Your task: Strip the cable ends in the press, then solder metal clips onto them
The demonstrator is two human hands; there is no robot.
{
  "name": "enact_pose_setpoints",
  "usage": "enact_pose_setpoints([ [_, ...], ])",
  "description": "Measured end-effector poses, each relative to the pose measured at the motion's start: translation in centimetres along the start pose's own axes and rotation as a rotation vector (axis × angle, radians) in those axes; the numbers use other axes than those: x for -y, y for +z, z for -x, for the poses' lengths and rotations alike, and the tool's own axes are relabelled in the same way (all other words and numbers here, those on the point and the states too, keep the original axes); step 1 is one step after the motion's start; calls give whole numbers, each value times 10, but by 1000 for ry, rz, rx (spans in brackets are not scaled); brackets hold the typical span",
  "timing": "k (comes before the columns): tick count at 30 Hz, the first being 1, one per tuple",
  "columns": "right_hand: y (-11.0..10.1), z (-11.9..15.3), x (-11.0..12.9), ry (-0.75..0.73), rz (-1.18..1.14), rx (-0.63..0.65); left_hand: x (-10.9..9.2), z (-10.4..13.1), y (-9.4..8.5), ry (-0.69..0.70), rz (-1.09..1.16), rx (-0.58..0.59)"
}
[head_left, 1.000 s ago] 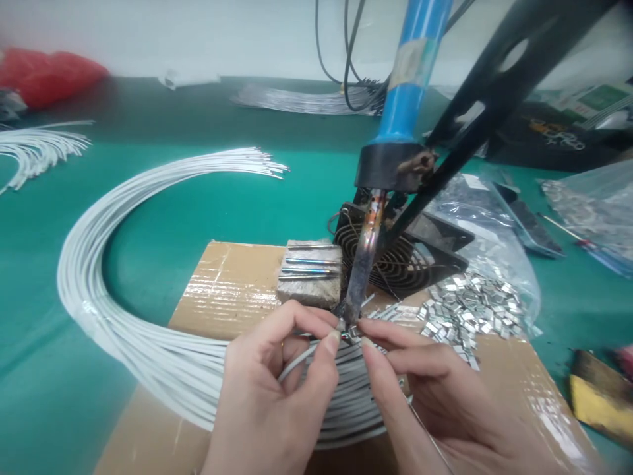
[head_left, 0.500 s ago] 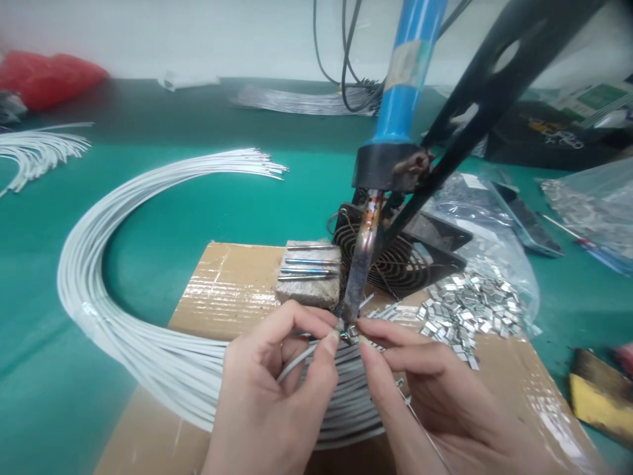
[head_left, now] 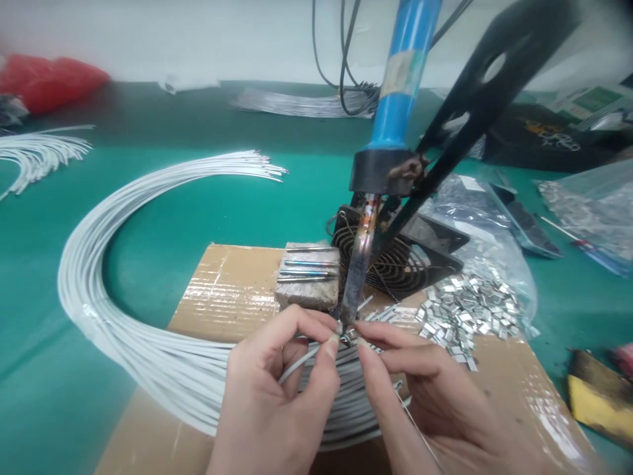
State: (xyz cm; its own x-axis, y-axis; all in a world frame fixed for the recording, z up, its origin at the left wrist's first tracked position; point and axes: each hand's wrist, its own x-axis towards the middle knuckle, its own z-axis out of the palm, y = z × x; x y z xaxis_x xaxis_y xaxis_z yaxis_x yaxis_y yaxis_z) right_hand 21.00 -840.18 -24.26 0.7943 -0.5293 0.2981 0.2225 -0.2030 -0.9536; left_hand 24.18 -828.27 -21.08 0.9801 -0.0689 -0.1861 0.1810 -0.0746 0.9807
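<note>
My left hand (head_left: 289, 389) pinches a white cable (head_left: 299, 363) near its end, just below the tip of a blue-handled soldering iron (head_left: 357, 284). Opposite it, my right hand (head_left: 430, 396) holds a small metal piece (head_left: 350, 335) between thumb and index finger, close against the cable end. A thin wire (head_left: 418, 429) runs down along the right palm. Beneath both hands lies a large curved bundle of white cables (head_left: 99, 231). The exact contact at the iron tip is partly hidden by fingertips.
A stone-like block (head_left: 309, 290) with metal rods stands behind my hands, beside a black fan (head_left: 395, 264). Small metal pieces (head_left: 469, 310) are piled on the cardboard (head_left: 222, 277) at right. A black bracket (head_left: 475, 86) slants overhead. A yellow sponge (head_left: 598, 402) is far right.
The view has shifted slightly. Both hands keep their pinch under the iron tip with almost no visible movement.
</note>
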Motion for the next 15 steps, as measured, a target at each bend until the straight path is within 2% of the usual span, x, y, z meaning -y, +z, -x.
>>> enact_pose_setpoints([
  [3,-2,0,-2,-39,7,22,1,1,-1,-1,-11,7],
  [11,0,2,-2,-37,19,-14,2,-2,-1,20,-27,4],
  [15,-2,3,-1,-22,25,18,1,-2,0,43,-38,5],
])
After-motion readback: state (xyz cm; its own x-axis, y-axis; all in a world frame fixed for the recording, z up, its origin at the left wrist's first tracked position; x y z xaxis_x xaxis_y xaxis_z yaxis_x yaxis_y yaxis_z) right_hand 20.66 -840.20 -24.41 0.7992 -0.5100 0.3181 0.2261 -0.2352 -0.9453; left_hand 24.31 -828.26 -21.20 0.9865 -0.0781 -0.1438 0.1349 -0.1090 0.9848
